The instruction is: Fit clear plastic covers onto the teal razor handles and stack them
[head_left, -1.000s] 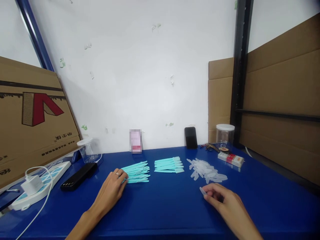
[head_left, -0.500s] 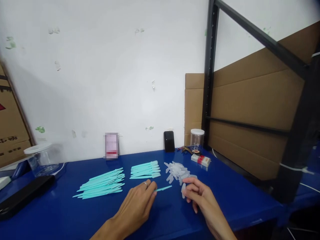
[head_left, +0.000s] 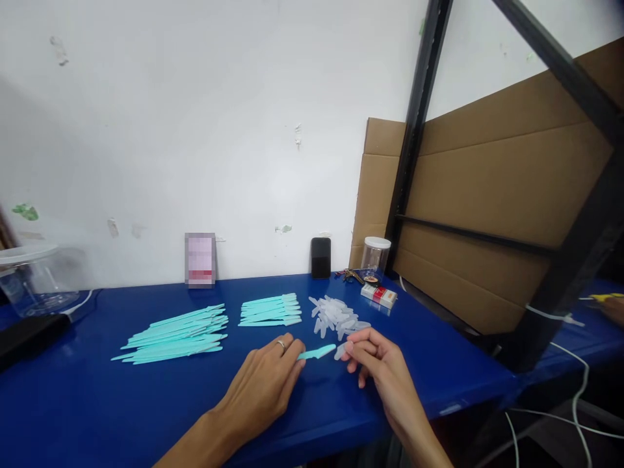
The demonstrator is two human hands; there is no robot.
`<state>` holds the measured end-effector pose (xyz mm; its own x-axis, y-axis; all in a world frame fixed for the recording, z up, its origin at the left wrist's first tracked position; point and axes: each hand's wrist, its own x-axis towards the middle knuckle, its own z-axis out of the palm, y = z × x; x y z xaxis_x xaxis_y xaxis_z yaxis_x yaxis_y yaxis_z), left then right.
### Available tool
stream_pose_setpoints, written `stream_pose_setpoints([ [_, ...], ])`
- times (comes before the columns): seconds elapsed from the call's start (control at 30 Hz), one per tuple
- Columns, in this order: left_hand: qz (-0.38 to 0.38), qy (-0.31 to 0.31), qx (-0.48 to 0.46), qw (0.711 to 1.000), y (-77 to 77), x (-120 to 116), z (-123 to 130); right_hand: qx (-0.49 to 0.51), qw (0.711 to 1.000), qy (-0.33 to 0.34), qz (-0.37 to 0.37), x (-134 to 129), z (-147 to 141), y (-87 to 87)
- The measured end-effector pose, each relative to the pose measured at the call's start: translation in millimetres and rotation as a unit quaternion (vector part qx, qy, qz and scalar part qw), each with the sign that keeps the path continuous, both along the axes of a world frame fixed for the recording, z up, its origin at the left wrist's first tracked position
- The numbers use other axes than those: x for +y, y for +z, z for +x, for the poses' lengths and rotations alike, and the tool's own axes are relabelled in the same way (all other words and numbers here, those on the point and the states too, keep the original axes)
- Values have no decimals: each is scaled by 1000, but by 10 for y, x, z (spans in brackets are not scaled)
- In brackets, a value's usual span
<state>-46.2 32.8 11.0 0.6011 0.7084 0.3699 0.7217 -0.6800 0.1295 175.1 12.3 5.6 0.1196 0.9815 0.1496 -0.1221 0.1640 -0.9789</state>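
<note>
My left hand, with a ring on one finger, pinches a turquoise stick whose wider end points right. Close to that end, my right hand holds a small translucent cap between thumb and fingers. A small gap seems to separate cap and stick. Behind my right hand lies a heap of translucent caps. Turquoise sticks form a larger pile at the left and a smaller, neater pile in the middle.
On the blue table, a black phone leans on the wall near a clear jar and a red-white box. Another jar and a black object are left. A person's hand shows far right.
The view has shifted. My right hand has brought the cap closer to the stick's end and tilted it from upright toward level. The stick has turned, showing its broader face.
</note>
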Motion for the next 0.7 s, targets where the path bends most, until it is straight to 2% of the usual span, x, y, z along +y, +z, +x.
stream_pose_setpoints([
  [0.4, 2, -13, 17, 1000, 18, -35, 14, 2, 1000, -8, -4, 7, 3, -30],
  [0.7, 33, -18, 15, 999, 14, -58, 23, -28, 999, 45, 7, -34, 21, 11],
])
